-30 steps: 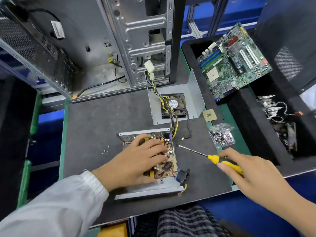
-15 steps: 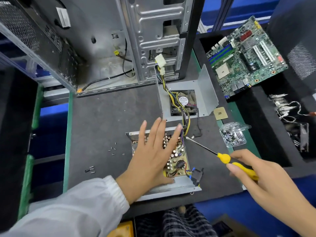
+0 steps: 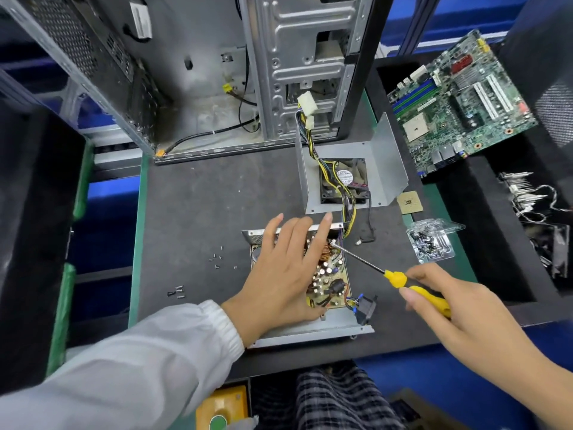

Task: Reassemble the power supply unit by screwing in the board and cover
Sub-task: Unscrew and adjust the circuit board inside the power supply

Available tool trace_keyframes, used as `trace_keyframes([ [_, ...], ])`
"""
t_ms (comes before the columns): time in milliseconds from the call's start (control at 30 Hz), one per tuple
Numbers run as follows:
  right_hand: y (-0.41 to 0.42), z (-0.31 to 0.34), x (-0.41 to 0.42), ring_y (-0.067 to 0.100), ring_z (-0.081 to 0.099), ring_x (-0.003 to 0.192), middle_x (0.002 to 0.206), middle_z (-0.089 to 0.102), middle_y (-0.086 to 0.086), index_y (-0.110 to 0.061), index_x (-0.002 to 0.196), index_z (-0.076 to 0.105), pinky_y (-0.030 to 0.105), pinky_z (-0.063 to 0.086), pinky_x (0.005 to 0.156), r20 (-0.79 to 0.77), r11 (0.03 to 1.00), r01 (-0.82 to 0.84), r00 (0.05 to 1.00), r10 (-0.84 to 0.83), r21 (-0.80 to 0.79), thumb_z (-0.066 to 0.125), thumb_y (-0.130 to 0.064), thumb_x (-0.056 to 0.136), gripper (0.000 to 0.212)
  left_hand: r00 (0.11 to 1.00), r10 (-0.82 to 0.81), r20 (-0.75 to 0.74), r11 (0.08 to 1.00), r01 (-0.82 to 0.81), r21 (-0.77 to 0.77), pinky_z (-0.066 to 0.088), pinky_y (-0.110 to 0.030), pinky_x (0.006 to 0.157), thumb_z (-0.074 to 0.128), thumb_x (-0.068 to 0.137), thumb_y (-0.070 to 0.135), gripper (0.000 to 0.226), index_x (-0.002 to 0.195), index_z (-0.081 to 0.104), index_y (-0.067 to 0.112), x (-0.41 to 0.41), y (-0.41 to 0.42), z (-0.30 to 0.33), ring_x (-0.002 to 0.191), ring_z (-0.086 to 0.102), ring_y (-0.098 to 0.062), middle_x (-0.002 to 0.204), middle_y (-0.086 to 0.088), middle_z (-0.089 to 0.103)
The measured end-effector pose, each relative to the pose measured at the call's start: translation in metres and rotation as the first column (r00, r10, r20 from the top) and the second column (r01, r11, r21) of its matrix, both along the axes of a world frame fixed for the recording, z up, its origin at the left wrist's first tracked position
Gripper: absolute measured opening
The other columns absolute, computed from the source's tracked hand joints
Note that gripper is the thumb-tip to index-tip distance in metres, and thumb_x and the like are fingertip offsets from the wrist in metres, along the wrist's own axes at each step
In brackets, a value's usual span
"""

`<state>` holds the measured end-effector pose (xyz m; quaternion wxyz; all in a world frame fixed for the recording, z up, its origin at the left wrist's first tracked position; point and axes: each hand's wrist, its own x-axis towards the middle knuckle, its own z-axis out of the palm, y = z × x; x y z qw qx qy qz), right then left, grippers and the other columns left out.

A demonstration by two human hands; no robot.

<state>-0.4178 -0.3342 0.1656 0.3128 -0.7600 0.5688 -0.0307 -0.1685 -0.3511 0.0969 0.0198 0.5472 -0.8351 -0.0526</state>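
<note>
Dark table (image 3: pixel 198 193): left hand (image 3: pixel 279 271), fingers spread, pins board (image 3: pixel 328 283); right hand (image 3: pixel 449 302) pinches screwdriver (image 3: pixel 400 280); keep tip square on corner screw.

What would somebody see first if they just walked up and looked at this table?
Probably the yellow screwdriver in the right hand, its tip on the far right corner of the circuit board in its open metal tray. The left hand lies flat on that board, fingers straight. Behind stand a big empty computer case and, far right, a green motherboard.
</note>
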Motion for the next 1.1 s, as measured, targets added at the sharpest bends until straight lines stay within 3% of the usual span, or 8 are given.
trace_keyframes([
  [300,-0.010,0.009,-0.026,0.013,0.052,0.051,0.068,0.062,-0.008,-0.044,0.094,0.042,0.037,0.047,0.048,-0.091,0.999,-0.015,0.996,0.012,-0.038,0.037,-0.054,0.087,0.014,0.994,-0.040,0.104,0.998,0.034,0.054,0.013,-0.061,0.116,0.067,0.052,0.083,0.137,0.153,0.017,0.005,0.000,-0.002,0.009,0.146,0.022,-0.039,0.157,-0.026,0.023],
  [400,-0.013,0.009,-0.034,0.006,0.053,0.051,0.067,0.060,-0.017,-0.046,0.095,0.043,0.032,0.048,0.048,-0.145,0.998,-0.061,0.988,0.058,-0.021,0.039,-0.055,0.087,0.013,0.990,-0.107,-0.090,0.994,0.108,0.003,0.015,-0.063,0.116,0.069,0.065,0.076,0.103,0.137,0.049,0.005,0.003,0.000,0.020,0.147,0.021,-0.040,0.153,-0.024,0.030],
  [500,-0.019,0.007,-0.045,0.004,0.052,0.051,0.067,0.058,-0.019,-0.046,0.095,0.044,0.030,0.049,0.047,-0.221,0.991,-0.130,0.967,0.123,-0.017,0.039,-0.056,0.087,0.014,0.961,-0.137,-0.242,0.989,0.117,-0.093,0.023,-0.041,0.111,0.063,0.083,0.053,0.053,0.118,0.061,0.014,0.001,0.002,0.033,0.125,0.043,-0.028,0.130,-0.009,0.047],
  [567,-0.027,0.008,-0.050,0.002,0.049,0.048,0.063,0.054,-0.021,-0.043,0.092,0.045,0.027,0.047,0.044,-0.266,0.983,-0.180,0.950,0.162,-0.043,0.040,-0.054,0.090,0.012,0.959,-0.160,-0.234,0.984,0.173,0.037,0.025,-0.033,0.101,0.052,0.088,0.050,0.041,0.113,0.063,0.021,-0.006,0.003,0.037,0.112,0.050,-0.020,0.120,0.001,0.053],
  [700,-0.040,0.011,-0.051,0.004,0.044,0.044,0.056,0.047,-0.019,-0.036,0.086,0.049,0.026,0.043,0.039,-0.326,0.971,-0.233,0.924,0.201,-0.061,0.033,-0.055,0.091,0.026,0.961,-0.212,-0.180,0.917,0.259,0.303,0.004,-0.031,0.109,0.016,0.098,0.057,0.058,0.141,0.045,0.031,-0.019,0.005,0.030,0.132,0.031,-0.005,0.136,0.017,0.047],
  [800,-0.045,0.010,-0.049,0.004,0.047,0.046,0.057,0.049,-0.019,-0.035,0.087,0.050,0.029,0.044,0.044,-0.356,0.965,-0.258,0.907,0.224,-0.050,0.029,-0.059,0.085,0.032,0.943,-0.200,-0.264,0.892,0.287,0.348,-0.004,-0.031,0.110,0.014,0.097,0.062,0.058,0.144,0.040,0.039,-0.017,0.009,0.024,0.122,0.032,-0.002,0.118,0.016,0.045],
  [933,-0.047,0.004,-0.049,0.007,0.052,0.057,0.066,0.052,-0.022,-0.039,0.092,0.045,0.024,0.043,0.052,-0.343,0.959,-0.280,0.905,0.251,-0.037,0.014,-0.066,0.081,0.043,0.950,-0.192,-0.247,0.918,0.263,0.296,0.003,-0.033,0.113,0.035,0.081,0.083,0.080,0.144,0.037,0.035,-0.019,0.014,0.022,0.109,0.034,-0.007,0.104,0.013,0.038],
  [1100,-0.047,-0.003,-0.047,0.007,0.051,0.058,0.065,0.051,-0.019,-0.040,0.092,0.043,0.022,0.042,0.054,-0.324,0.953,-0.301,0.906,0.273,-0.040,0.008,-0.067,0.079,0.046,0.969,-0.142,-0.203,0.936,0.198,0.290,0.007,-0.040,0.108,0.011,0.099,0.057,0.058,0.118,0.060,0.032,-0.032,0.011,0.025,0.103,0.040,-0.013,0.096,0.010,0.042],
])
